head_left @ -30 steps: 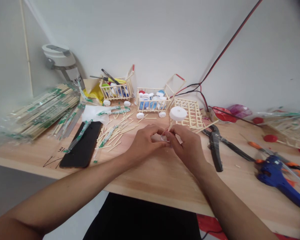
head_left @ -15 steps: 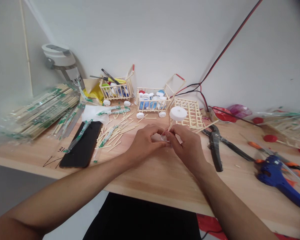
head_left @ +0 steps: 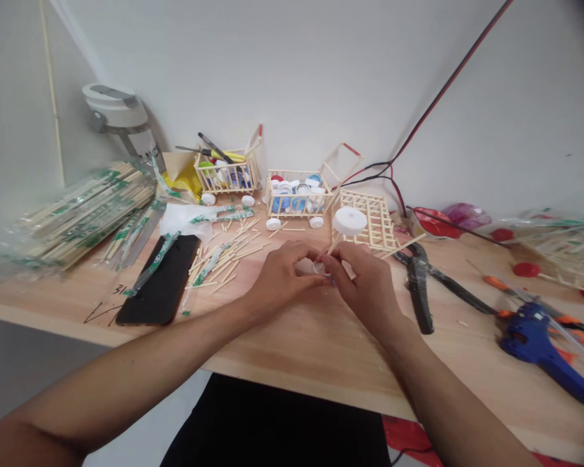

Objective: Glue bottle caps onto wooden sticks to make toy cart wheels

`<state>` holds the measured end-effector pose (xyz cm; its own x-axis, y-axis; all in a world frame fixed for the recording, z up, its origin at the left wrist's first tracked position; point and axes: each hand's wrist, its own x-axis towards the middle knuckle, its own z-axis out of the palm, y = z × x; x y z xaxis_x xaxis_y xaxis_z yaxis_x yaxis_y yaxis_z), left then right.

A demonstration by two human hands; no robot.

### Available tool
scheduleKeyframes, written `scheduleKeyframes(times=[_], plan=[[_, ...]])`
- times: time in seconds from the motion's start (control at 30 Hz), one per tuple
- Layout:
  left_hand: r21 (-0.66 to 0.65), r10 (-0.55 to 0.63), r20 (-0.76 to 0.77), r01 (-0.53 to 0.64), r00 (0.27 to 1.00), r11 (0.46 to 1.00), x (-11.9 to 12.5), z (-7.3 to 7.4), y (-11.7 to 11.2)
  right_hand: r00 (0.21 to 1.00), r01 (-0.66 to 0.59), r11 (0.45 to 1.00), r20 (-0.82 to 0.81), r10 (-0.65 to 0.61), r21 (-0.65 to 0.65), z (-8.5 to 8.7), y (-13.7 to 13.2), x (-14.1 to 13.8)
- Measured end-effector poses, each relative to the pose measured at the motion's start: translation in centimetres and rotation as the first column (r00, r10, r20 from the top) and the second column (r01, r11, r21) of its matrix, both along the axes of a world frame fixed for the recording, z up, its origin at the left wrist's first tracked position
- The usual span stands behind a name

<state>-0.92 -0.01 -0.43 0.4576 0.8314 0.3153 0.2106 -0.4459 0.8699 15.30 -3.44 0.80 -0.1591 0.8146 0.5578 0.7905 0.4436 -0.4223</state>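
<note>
Fingers and thumb of my left hand (head_left: 288, 272) close on a whitish bottle cap (head_left: 318, 266), which is mostly hidden by the fingers. My right hand (head_left: 365, 279) pinches a thin wooden stick (head_left: 333, 244) just above that cap. On the stick's upper end sits a white bottle cap (head_left: 350, 221). Both hands meet over the table's middle. Behind them lies a lattice panel of sticks (head_left: 370, 214). A small stick cart (head_left: 298, 194) filled with bottle caps stands at the back, beside a second stick cart (head_left: 228, 170) holding caps and pens.
To the left are a black phone (head_left: 163, 282), loose cut sticks (head_left: 228, 259) and bagged chopsticks (head_left: 87, 211). A grey-white cup (head_left: 121, 120) stands behind. At right lie black-handled pliers (head_left: 420, 285), a blue glue gun (head_left: 535, 337) and red caps on a stick (head_left: 526, 269).
The white cap on the stick's upper end has shifted slightly to the right. Both hands stay in nearly the same place with the same grip.
</note>
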Motion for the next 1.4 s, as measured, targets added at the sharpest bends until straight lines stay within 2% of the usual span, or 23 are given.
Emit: scheduleKeyframes(times=[0.77,1.4], plan=[[0.018,-0.006,-0.001,0.006,1.000,1.000,0.02,-0.10,0.19,1.000,-0.003,1.000,0.014,0.003,0.015,-0.09,0.11,0.09],[0.011,-0.008,-0.002,0.008,1.000,1.000,0.00,-0.01,0.18,1.000,0.003,0.999,-0.011,-0.003,-0.033,-0.10,0.02,0.15]])
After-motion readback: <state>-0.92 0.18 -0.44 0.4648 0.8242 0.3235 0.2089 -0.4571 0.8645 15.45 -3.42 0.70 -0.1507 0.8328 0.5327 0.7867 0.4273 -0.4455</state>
